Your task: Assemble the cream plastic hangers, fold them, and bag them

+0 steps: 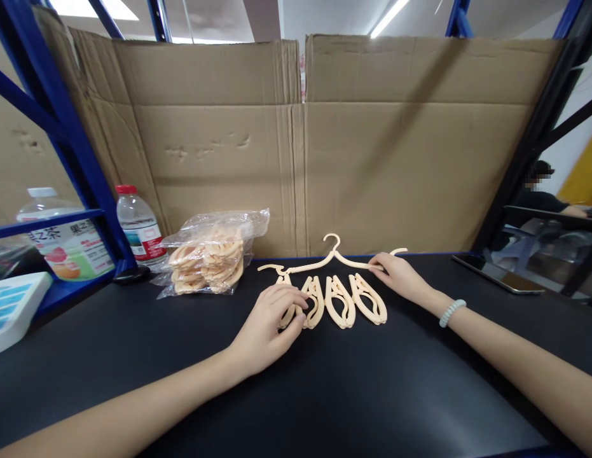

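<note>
A cream plastic hanger (331, 259) lies unfolded flat on the black table (324, 394), its hook pointing at the cardboard wall. Several folded cream hanger pieces (343, 300) lie in a row just in front of it. My left hand (271, 321) rests on the leftmost folded piece, fingers curled over it. My right hand (395, 275) pinches the right arm of the unfolded hanger; a pale bead bracelet (451, 312) sits on that wrist.
A clear plastic bag of more cream hangers (212, 254) lies at the left. Beside it stand a red-capped water bottle (139, 222) and a larger bottle (61, 238) behind a blue rack post (71, 140). Cardboard sheets (372, 146) wall off the back. A tablet (500, 275) lies at right.
</note>
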Demonstrator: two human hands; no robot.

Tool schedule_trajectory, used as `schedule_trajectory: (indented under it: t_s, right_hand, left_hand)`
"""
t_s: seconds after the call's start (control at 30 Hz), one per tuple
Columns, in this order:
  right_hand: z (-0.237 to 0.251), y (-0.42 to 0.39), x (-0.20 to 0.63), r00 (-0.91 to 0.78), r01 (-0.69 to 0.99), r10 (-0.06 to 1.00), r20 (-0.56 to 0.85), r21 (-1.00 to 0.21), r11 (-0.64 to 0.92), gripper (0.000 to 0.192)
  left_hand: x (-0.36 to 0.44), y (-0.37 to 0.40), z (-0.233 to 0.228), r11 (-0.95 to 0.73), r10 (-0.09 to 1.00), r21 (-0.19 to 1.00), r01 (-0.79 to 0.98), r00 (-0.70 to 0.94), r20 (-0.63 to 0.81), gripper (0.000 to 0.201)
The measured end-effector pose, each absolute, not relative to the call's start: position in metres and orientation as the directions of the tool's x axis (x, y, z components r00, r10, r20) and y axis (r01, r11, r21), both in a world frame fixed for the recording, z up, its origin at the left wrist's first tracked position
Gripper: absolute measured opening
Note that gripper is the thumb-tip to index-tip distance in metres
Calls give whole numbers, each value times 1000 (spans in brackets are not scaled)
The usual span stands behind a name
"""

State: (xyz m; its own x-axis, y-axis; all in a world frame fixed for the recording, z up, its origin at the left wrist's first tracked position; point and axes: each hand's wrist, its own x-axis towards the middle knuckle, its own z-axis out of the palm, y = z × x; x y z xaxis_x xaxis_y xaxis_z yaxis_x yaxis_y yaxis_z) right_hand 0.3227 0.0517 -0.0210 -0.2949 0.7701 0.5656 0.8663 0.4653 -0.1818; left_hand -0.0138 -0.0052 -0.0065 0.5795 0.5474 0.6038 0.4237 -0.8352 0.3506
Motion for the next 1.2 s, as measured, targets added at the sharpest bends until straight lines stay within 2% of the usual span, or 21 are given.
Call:
schedule_trajectory:
  t_s: [0.23,0.37,0.47,0.57,0.7,0.83,0.93,1.03,1.2]
  right_hand:
    - [-4,40,327,-140,882,696,704,-231,411,12]
    - [7,32,332,-78,842,692,718,-325,432,14]
    - [16,24,333,-132,769,738,662,-400,497,19]
    - [23,15,326,-216,732,752,623,-406,547,16]
    - [23,6,311,-320,726,751,578,-360,586,10]
    - [18,1,300,-387,717,769,509,-358,598,10]
    - [16,-3,293,-396,697,769,501,-382,607,10]
    - [17,-6,289,-386,687,767,513,-394,610,12]
    - [16,-5,288,-442,698,716,541,-294,653,17]
  left_hand:
    - [-16,-2,-3,-621,783,615,487,342,520,19]
    - [-18,7,-9,-522,853,755,396,240,464,23]
    - [-19,17,-16,-465,886,841,278,145,441,34]
    - [-18,21,-21,-409,912,891,195,42,409,41]
    - [-17,16,-20,-439,897,879,186,34,441,49]
    - [-17,5,-14,-510,860,817,267,153,487,57]
    - [-16,0,-10,-570,821,759,316,248,513,57]
    - [-16,-3,-9,-592,806,732,336,257,534,57]
    - [-17,-1,-10,-556,831,755,348,262,491,43]
